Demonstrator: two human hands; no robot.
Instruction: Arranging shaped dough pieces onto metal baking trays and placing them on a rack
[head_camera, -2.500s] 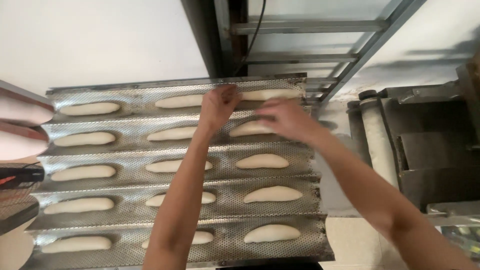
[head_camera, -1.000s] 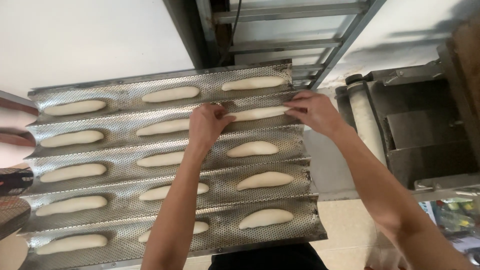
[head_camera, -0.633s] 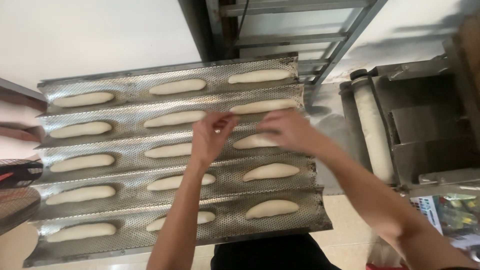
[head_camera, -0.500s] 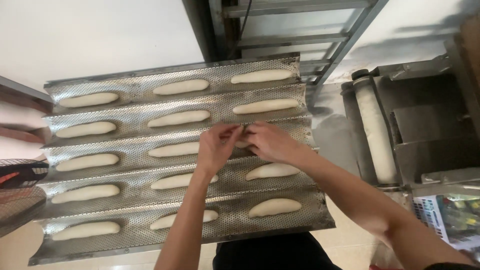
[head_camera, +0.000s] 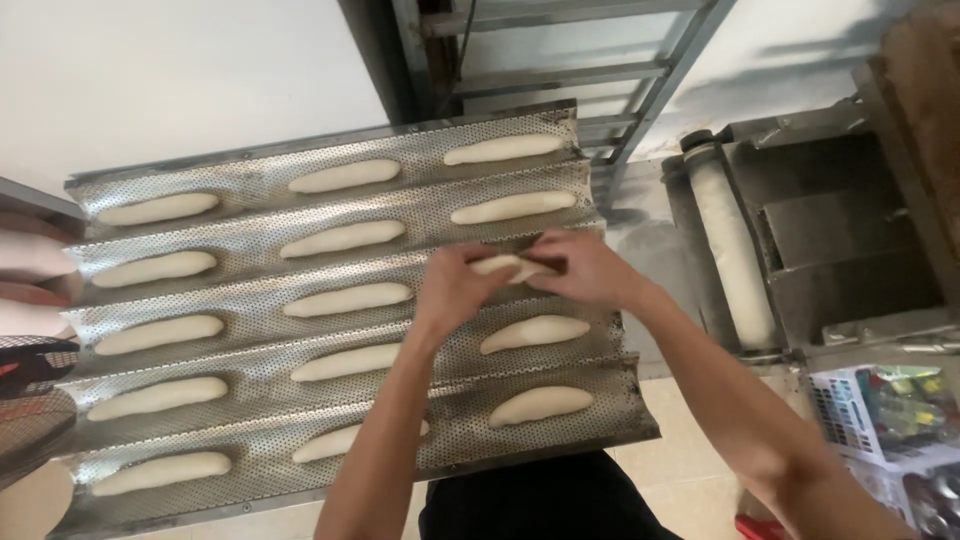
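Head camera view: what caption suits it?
Both hands, left hand and right hand, hold a dough piece over a perforated tray.

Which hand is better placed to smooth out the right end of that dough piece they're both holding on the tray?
Probably the right hand. It covers the right end of the dough piece in the third channel of the perforated tray, while the left hand grips the piece's left end.

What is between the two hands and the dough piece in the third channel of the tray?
Nothing visible. The left hand and the right hand both touch the dough piece, one at each end, over the third channel of the tray. The other pieces lie apart from it in their channels.
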